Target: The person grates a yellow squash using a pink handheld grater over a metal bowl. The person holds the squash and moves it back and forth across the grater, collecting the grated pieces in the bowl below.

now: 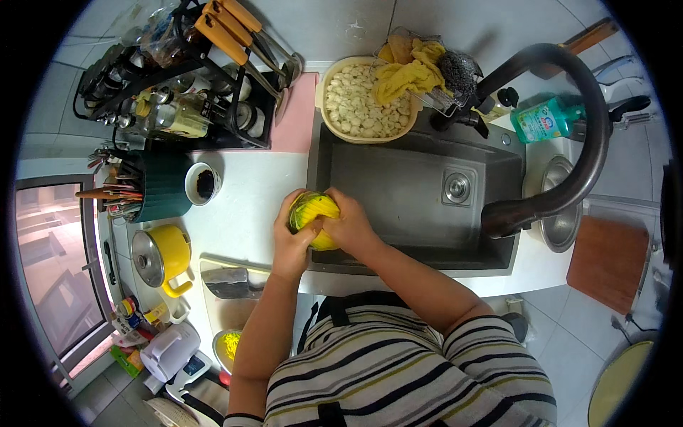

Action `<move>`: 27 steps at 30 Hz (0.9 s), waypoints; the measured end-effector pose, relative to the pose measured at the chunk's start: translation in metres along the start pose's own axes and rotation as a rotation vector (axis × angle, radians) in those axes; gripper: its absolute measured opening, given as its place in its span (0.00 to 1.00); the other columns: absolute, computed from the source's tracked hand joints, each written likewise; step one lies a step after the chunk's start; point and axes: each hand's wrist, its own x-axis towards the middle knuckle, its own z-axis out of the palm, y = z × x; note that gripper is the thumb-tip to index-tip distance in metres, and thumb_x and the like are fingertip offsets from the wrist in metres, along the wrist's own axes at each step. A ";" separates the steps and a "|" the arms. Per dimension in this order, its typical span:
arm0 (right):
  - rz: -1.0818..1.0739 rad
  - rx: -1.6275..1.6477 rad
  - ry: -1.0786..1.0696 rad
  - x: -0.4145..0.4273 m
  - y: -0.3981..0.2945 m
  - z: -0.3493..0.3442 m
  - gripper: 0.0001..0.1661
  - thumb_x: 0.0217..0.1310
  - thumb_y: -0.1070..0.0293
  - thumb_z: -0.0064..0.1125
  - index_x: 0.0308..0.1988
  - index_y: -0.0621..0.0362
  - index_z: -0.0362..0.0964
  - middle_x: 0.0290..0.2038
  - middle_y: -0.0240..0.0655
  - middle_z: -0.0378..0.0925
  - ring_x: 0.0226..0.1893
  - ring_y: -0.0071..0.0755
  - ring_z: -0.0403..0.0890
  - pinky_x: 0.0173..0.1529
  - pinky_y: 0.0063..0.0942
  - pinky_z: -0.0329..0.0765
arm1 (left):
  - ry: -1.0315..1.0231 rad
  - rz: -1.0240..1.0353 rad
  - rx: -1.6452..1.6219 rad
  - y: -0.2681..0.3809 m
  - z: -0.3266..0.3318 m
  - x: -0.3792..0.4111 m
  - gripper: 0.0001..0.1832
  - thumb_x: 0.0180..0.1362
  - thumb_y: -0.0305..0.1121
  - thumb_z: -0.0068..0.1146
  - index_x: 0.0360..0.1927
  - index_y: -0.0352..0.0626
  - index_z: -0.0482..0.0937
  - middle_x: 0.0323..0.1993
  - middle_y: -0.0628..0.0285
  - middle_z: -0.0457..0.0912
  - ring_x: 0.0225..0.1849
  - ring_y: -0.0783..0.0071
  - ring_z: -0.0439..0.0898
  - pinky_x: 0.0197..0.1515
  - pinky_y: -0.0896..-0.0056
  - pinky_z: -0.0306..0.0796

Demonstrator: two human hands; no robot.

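Both of my hands grip a yellow-and-green vegetable (312, 211) with a ridged surface, over the left edge of the dark sink. My left hand (291, 237) wraps its left side, and my right hand (349, 224) holds its right side. Thumbs meet near its middle, and the fingers hide part of it. Just right of the hands lies the basin of the sink (395, 197), with a metal drain strainer (457, 188). A cleaver (227, 283) rests on a pale cutting board (227, 315) at lower left, next to a bowl of yellow shreds (230, 346) partly covered by my left arm.
A basin of cauliflower florets (355, 104) sits at the sink's back edge. The black faucet (600, 128) arches over the right side. Along the left stand a spice rack (229, 123), a small cup (203, 184), a green utensil holder (165, 187) and a yellow pot (173, 253).
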 end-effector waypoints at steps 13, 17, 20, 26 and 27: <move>0.432 0.557 -0.088 -0.028 -0.005 -0.006 0.21 0.50 0.77 0.54 0.48 0.61 0.67 0.38 0.34 0.74 0.39 0.27 0.74 0.45 0.26 0.73 | -0.007 0.311 0.507 -0.006 0.010 -0.015 0.32 0.43 0.22 0.64 0.56 0.36 0.69 0.48 0.58 0.75 0.50 0.69 0.76 0.56 0.67 0.70; 0.281 0.400 -0.051 -0.026 0.002 -0.002 0.18 0.50 0.78 0.54 0.45 0.62 0.67 0.36 0.34 0.74 0.36 0.27 0.74 0.43 0.27 0.74 | -0.023 0.218 0.438 0.001 0.013 -0.014 0.30 0.44 0.22 0.59 0.55 0.36 0.70 0.46 0.58 0.75 0.49 0.70 0.75 0.56 0.69 0.69; 0.224 0.203 -0.039 -0.024 0.003 -0.002 0.19 0.51 0.76 0.56 0.46 0.62 0.68 0.35 0.33 0.75 0.36 0.27 0.74 0.43 0.27 0.74 | -0.022 0.136 0.316 -0.004 0.008 -0.010 0.28 0.45 0.22 0.57 0.55 0.36 0.70 0.45 0.58 0.75 0.49 0.70 0.75 0.56 0.70 0.69; 0.327 0.163 -0.243 -0.021 0.003 -0.016 0.23 0.54 0.65 0.62 0.48 0.64 0.68 0.41 0.48 0.77 0.41 0.47 0.80 0.44 0.36 0.76 | 0.023 -0.150 -0.157 0.001 0.002 -0.003 0.23 0.54 0.32 0.55 0.54 0.36 0.69 0.44 0.56 0.77 0.46 0.68 0.77 0.52 0.68 0.72; 0.359 0.217 -0.340 -0.024 -0.001 -0.023 0.26 0.55 0.64 0.63 0.50 0.64 0.67 0.44 0.49 0.77 0.42 0.51 0.80 0.44 0.37 0.76 | 0.036 -0.200 -0.266 0.007 -0.002 -0.006 0.23 0.56 0.33 0.54 0.55 0.37 0.69 0.44 0.55 0.77 0.45 0.67 0.78 0.51 0.68 0.73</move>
